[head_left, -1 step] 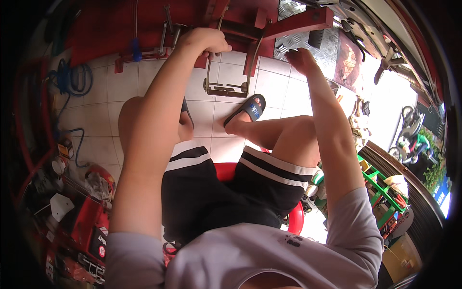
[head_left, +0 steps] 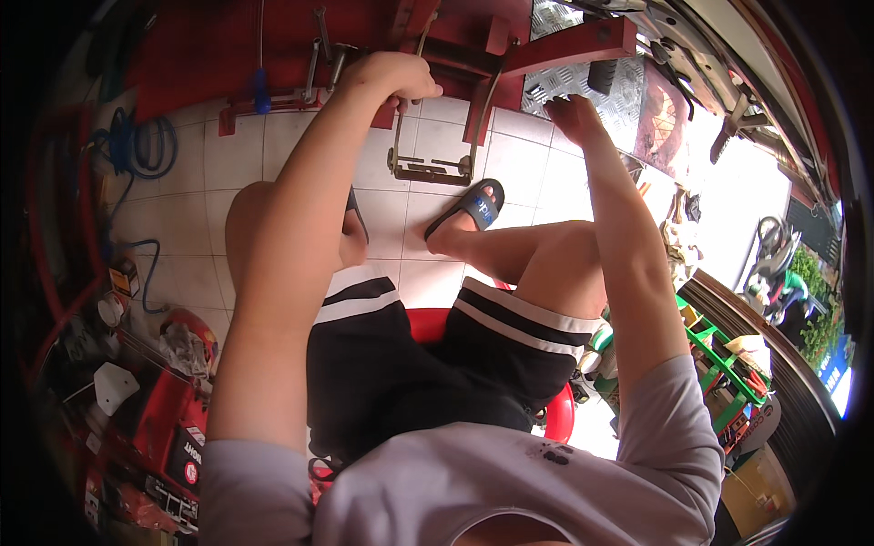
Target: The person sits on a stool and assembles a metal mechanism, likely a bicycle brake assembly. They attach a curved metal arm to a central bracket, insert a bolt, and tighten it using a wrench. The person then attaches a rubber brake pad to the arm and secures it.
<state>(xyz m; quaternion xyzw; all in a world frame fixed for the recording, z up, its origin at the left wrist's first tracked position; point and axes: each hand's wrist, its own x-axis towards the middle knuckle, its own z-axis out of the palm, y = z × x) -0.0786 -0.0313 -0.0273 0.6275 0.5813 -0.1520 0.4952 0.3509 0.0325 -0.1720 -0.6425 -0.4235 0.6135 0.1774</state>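
Note:
My left hand [head_left: 397,76] is closed, its fingers curled in front of a thin metal U-shaped frame [head_left: 431,176] that hangs from a red steel stand [head_left: 496,36]. One rod of the frame passes behind the hand, and whatever the fingers grip is hidden. Farther right, my right hand [head_left: 574,118] hovers below a red beam [head_left: 574,48], beside a diamond-patterned metal plate [head_left: 546,91]. Its fingers are loosely bent with the dark tips apart, and nothing shows in them.
Wrenches [head_left: 320,36] and a blue-handled screwdriver [head_left: 261,91] hang left of my left hand. A coiled blue hose [head_left: 137,150] lies at far left. Beneath me is a red stool [head_left: 560,411]. At right stands a green rack [head_left: 724,364] of tools. My sandaled foot [head_left: 469,211] is below the frame.
The picture has shifted very slightly. Both hands keep the same places and poses. Outside at right, a person on a motorbike has moved a little.

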